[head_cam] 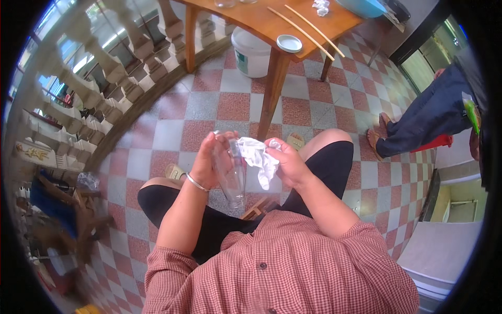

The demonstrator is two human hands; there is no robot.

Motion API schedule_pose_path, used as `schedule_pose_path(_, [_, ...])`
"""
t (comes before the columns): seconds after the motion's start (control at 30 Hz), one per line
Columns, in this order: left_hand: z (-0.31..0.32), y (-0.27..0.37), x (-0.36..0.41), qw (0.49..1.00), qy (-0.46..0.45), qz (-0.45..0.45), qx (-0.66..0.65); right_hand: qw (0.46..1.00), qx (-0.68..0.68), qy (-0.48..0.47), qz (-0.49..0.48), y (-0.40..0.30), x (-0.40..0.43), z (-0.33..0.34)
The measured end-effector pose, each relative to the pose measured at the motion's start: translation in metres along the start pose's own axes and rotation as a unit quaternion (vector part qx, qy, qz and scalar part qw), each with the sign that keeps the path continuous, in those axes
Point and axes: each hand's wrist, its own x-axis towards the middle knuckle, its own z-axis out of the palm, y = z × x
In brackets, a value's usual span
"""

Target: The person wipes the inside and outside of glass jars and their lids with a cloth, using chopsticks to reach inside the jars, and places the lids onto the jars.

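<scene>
My left hand (208,159) is closed around a clear, see-through bottle or jar (231,176), which slants over my lap with its far part between my fingers. Between thumb and fingers, my right hand (289,163) pinches a crumpled white tissue or cloth (259,159). The white piece touches the upper right side of the clear vessel. On the near corner of the wooden table (251,15) lie a round white lid (289,43) and a pair of wooden chopsticks (310,33). A crumpled white tissue (321,7) and a light blue basin (362,7) are farther back.
A white plastic bucket (251,55) stands under the table. To the right stands another person (431,106) in dark trousers, near a red object (435,143). A stone balustrade (113,74) runs along the left. Wooden furniture with blue cloth (55,204) is at the lower left.
</scene>
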Motion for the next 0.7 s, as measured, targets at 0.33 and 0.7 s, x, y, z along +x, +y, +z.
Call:
schedule_pose_path(0.33, [0.015, 0.004, -0.004, 0.998, -0.063, -0.017, -0.012, 0.982, 0.077, 0.113, -0.128, -0.005, 0.007, 0.004])
schedule_pose_path(0.7, [0.005, -0.005, -0.002, 0.992, -0.075, -0.091, 0.041, 0.995, 0.07, 0.041, -0.057, 0.015, -0.003, 0.01])
